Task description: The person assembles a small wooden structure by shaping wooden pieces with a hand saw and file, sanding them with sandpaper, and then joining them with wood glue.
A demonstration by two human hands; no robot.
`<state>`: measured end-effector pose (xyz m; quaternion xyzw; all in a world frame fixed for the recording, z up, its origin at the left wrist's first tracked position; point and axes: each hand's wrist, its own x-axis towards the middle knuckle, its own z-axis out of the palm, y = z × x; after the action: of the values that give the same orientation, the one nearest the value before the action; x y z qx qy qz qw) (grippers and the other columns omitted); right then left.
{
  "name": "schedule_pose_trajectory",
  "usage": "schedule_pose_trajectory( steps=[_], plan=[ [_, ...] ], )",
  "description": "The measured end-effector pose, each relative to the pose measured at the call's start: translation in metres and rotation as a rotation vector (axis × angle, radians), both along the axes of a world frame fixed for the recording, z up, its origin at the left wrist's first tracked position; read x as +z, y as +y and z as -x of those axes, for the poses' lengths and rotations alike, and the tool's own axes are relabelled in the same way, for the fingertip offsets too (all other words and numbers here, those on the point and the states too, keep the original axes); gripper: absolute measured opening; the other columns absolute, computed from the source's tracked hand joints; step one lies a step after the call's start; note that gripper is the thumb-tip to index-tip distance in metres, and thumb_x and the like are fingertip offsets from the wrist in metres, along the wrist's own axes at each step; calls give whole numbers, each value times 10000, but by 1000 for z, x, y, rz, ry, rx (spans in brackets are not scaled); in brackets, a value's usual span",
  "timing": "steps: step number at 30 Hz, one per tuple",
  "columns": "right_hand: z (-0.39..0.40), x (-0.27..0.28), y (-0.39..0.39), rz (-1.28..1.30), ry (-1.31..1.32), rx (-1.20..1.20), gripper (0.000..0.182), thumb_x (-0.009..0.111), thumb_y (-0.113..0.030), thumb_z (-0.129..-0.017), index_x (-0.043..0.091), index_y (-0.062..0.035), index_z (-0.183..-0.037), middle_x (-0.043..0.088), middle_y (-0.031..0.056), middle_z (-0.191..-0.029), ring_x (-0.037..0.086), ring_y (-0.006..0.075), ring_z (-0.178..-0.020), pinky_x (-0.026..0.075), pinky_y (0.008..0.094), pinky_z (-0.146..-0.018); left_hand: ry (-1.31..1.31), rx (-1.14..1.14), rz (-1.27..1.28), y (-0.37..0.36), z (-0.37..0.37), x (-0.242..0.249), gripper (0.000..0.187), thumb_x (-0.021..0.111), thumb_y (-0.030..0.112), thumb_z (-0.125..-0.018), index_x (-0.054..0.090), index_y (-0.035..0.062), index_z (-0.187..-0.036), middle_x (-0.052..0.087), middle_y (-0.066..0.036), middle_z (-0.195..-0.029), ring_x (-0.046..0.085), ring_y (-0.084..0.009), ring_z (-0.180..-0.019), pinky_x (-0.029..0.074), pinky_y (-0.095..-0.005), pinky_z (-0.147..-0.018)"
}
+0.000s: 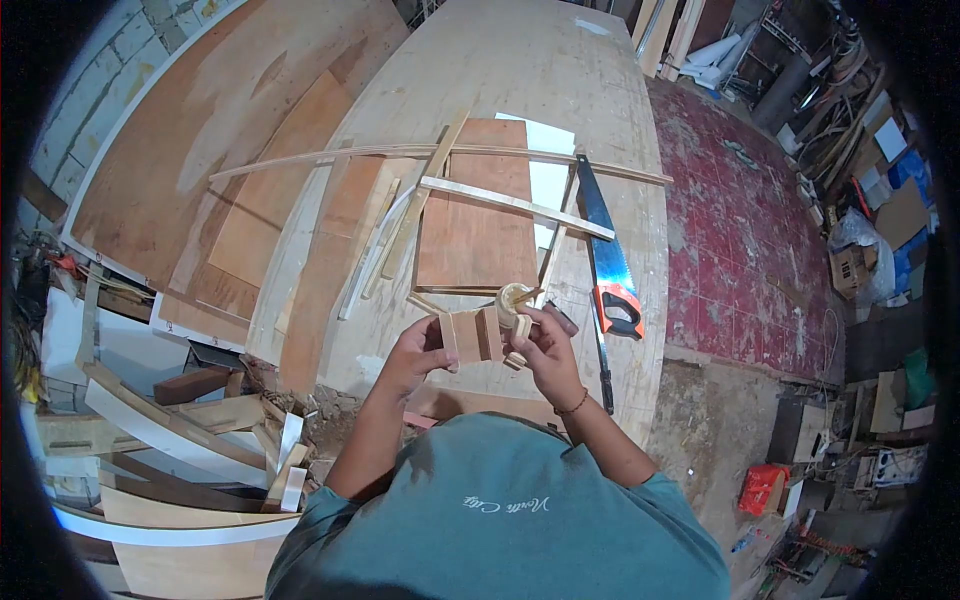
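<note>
My left hand [412, 362] grips a small wooden block assembly [465, 337] by its left side, thumb on the near face. A darker strip runs up its right part. In my right hand [548, 362] a small pale wood piece [522, 329] is pinched between thumb and fingers, close to the block's right end. Just beyond that hand stands a round pale pot [510, 300] with a stick or brush handle leaning out of it. Past the pot lies a flat reddish-brown wooden panel [480, 225].
A handsaw [607, 250] with an orange-and-black handle lies on the right of the plywood table [520, 60]. Long thin wood strips [400, 152] cross the panel, over a white sheet [550, 180]. Large plywood sheets [220, 120] lean left; curved offcuts [180, 440] pile below.
</note>
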<state>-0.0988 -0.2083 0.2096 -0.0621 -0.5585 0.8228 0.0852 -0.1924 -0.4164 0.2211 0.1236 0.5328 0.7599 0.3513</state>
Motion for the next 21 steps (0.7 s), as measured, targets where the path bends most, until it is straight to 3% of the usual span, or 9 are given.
schedule_pose_trajectory(
  steps=[2, 5, 11, 21],
  plan=[
    [-1, 4, 3, 8, 10, 54, 421, 514, -86, -926, 410, -30, -1330, 621, 79, -1016, 585, 136, -874, 484, 288, -816, -19, 3, 2, -2, 0, 1, 498, 746, 119, -724, 525, -18, -1149, 597, -49, -945, 593, -136, -785, 517, -281, -660],
    [-3, 7, 8, 190, -110, 135, 378, 484, -169, -953, 420, -45, -1304, 615, 84, -980, 579, 153, -846, 475, 298, -795, -40, -19, 3, -6, 1, 1, 485, 731, 121, -734, 526, -17, -1151, 596, -57, -954, 590, -138, -787, 517, -287, -659],
    [-4, 11, 15, 512, -118, 435, 430, 527, -305, -935, 435, -78, -1288, 591, 87, -926, 551, 149, -805, 421, 269, -694, -69, -28, -39, -6, -2, 1, 472, 717, 110, -744, 526, -18, -1156, 591, -75, -995, 589, -146, -802, 511, -289, -657],
    [-10, 10, 12, 549, -143, 443, 339, 524, -300, -934, 442, -109, -1203, 604, 107, -910, 522, 151, -732, 400, 254, -660, 3, -76, -14, -10, -5, 13, 453, 709, 101, -760, 523, -18, -1155, 604, -78, -977, 590, -146, -828, 501, -278, -659]
  ],
)
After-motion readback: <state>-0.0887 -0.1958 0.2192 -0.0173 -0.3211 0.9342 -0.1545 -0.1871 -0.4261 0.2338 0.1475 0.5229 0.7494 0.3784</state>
